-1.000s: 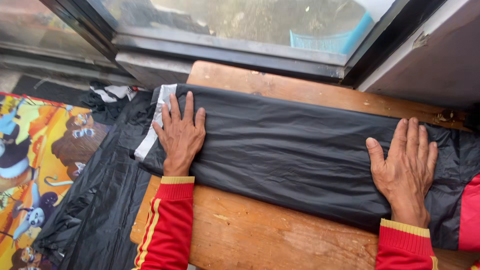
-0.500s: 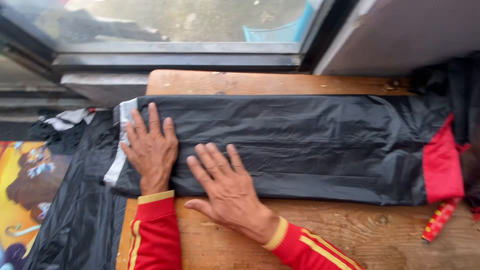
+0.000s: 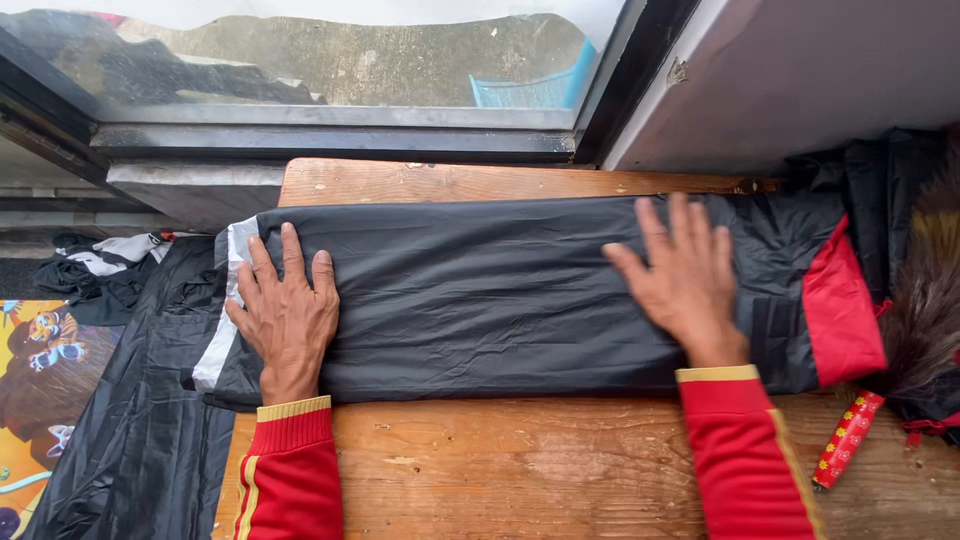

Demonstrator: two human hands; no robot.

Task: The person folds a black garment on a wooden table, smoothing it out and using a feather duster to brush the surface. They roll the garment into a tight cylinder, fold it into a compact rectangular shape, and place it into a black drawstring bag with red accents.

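While leaning over the near edge of the wooden table (image 3: 560, 470), pressed both palms down on a folded black garment (image 3: 480, 295). Laid the left hand (image 3: 287, 315) flat near the garment's left end, fingers spread and gripping nothing, just beside a strip of white lining at the table's left edge. Set the right hand (image 3: 685, 280) flat too, open and spread, toward the right end, short of a red panel (image 3: 840, 310). Wore red sleeves with yellow cuffs.

Found the garment lying lengthwise across the middle of the table, from the left edge nearly to the right, with bare wood along the near and far edges. Noted a red patterned strap (image 3: 848, 438) trailing onto the wood near the right front corner, and brownish fur trim (image 3: 930, 290) past the red panel. Saw a black sheet (image 3: 140, 430) hanging off the left edge, and a bright cartoon-print mat (image 3: 40, 380) on the floor beside it.

Judged the step as smoothing and flattening the long fold, hands well apart. Judged that a further fold would call for grasping one end, since neither hand had hold of any cloth, with the other palm down as anchor.

Farther off, faced a window (image 3: 330, 60) behind the table's far edge, with a blue basket (image 3: 530, 92) outside.
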